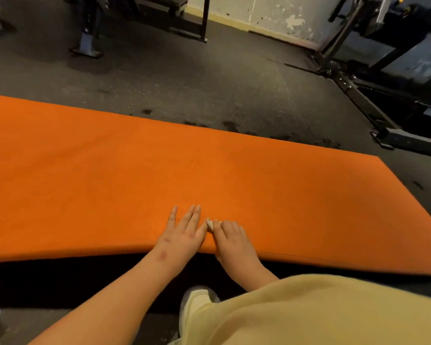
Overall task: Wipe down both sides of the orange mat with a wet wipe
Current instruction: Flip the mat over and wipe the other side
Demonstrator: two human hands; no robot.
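The orange mat [159, 170] lies flat on the dark gym floor [184, 78], its long near edge turned toward the person. The left hand [182, 235] rests on the mat just inside this near edge, palm down and fingers straight, grasping nothing. It seems to keep the mat steady. The right hand [234, 242] is just beside it, also at the near edge of the mat. Its fingers are curled around a small crumpled white wet wipe [210, 224]. Only a corner of the wipe shows, at the fingertips, and it touches the mat surface.

I judge that the step in hand is the wiping of the upper side, here at the near edge. How much of this side is already wiped I cannot tell, because no wet trace is visible on the mat. The next move calls for the right hand to press the wipe down and draw it in strokes over the mat toward its far edge. After that the mat must be turned over for the second side. A metal machine frame [373, 113] stands beyond the far right corner of the mat, so the turning needs some care there
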